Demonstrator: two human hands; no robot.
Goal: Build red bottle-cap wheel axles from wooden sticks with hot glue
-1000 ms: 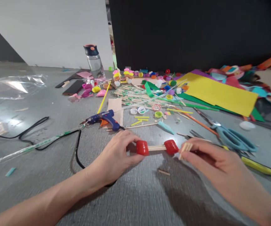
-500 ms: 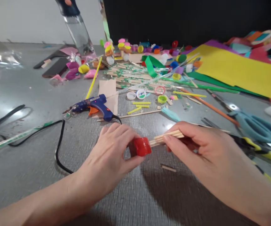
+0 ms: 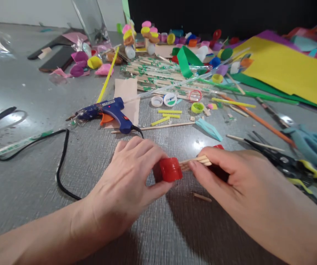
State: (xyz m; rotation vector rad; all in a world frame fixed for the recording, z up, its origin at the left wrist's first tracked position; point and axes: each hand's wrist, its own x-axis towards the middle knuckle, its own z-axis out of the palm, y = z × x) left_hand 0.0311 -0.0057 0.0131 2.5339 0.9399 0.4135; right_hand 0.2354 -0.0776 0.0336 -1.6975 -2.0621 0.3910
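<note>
My left hand (image 3: 131, 180) pinches a red plastic cap (image 3: 171, 169) between thumb and fingers, above the grey table. On the right, my right hand (image 3: 238, 184) grips a small bundle of thin wooden sticks (image 3: 204, 160). The far ends of the sticks meet the right side of the red cap; whether they go into it is hidden. Another red piece (image 3: 218, 147) shows just behind my right fingers. A short broken stick (image 3: 202, 197) lies on the table below the bundle.
Beyond my hands lie a blue glue gun (image 3: 114, 110) with a black cord (image 3: 61, 162), yellow stick pieces (image 3: 170, 112), white caps (image 3: 170, 99) and wrapped sticks (image 3: 153, 73). Pliers (image 3: 282, 160) and blue-handled scissors (image 3: 310, 143) are at right, below yellow sheets (image 3: 288, 70).
The view has shifted slightly, and objects beyond the hands sit higher in it. A red piece now shows behind my right fingers. Both hands keep their holds.
</note>
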